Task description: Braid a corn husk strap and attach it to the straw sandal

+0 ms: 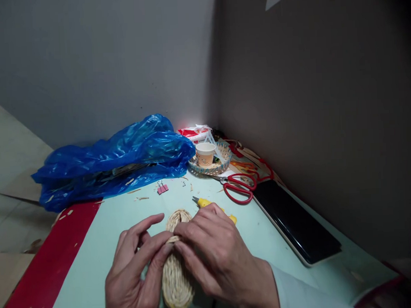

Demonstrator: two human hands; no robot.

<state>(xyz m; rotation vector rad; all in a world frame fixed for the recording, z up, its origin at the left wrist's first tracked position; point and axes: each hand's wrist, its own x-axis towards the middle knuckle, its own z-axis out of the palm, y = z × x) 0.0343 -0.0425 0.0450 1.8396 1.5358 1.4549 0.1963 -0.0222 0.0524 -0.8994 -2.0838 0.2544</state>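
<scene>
A long oval coil of braided straw (178, 282) lies in front of me on the pale green tabletop. My left hand (138, 266) pinches a strand at the coil's middle between thumb and index finger, its other fingers loosely curled. From the right, my right hand (216, 253) grips the same spot with thumb and fingertips, almost touching the left fingertips. The exact point where the fingers meet the straw is partly covered. Just behind my right hand lies a yellow-handled tool (205, 202) with a dark tip, partly hidden by the knuckles.
A crumpled blue plastic bag (123, 153) fills the back left. Behind the coil are a pink binder clip (162, 188), red-handled scissors (239, 189) and a woven basket (209, 170) holding a paper cup (205, 154). A black flat device (297, 222) lies right, near the wall.
</scene>
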